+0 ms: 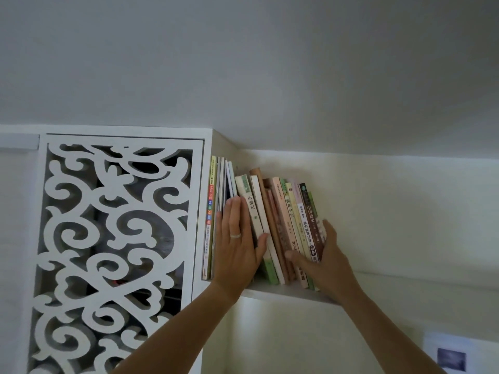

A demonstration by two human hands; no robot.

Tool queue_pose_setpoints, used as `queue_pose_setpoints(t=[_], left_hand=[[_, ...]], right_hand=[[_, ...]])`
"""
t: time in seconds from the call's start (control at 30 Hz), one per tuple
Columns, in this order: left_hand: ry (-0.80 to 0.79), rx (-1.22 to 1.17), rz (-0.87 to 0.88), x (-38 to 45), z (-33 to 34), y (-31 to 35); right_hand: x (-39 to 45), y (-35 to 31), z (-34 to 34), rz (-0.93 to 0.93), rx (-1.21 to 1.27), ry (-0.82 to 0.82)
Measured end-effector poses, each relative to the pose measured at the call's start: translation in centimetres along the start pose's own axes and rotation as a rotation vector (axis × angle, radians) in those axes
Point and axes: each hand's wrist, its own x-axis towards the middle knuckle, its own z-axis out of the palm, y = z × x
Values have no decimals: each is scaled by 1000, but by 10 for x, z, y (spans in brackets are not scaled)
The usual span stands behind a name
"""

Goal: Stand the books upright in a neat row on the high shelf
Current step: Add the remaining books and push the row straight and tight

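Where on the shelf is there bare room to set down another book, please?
Bare shelf runs right of the right hand, along the wall. Left of that it is crowded: leaning books fill the span to the cabinet, with the left hand pressed among them.

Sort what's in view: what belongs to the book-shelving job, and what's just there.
Job:
- leaning books
- high shelf
- left hand and right hand, both on the books

Just there:
- carved lattice panel
- small picture on the wall below
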Motion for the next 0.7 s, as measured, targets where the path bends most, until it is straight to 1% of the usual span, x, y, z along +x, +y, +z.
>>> queue_pose_setpoints(t=[0.03, 0.1, 0.17, 0.3, 0.37, 0.47, 0.53, 0.63, 0.7], left_hand=[[-8, 51, -2, 0, 0, -1], [-28, 121, -14, 2, -3, -6], [-48, 173, -3, 8, -5, -13], [-65, 217, 36, 17, -6, -15], [-53, 181, 2, 18, -6, -13], [-10, 39, -96, 15, -9, -10], [-17, 30, -83, 9, -8, -7], [-62, 135, -7, 2, 2, -5], [-65, 155, -18, 2, 6, -4]], right_hand=[[-2, 2, -1, 43, 22, -46], [-3, 4, -1, 60, -3, -72], [-2, 1, 1, 62, -42, -42], [-3, -15, 21, 48, -156, 70], [-2, -24, 39, 42, -156, 116], [2, -27, 57, 30, -162, 141], [6, -21, 56, 12, -170, 105], [11, -12, 44, -11, -140, -46], [14, -8, 37, -36, -120, -118]])
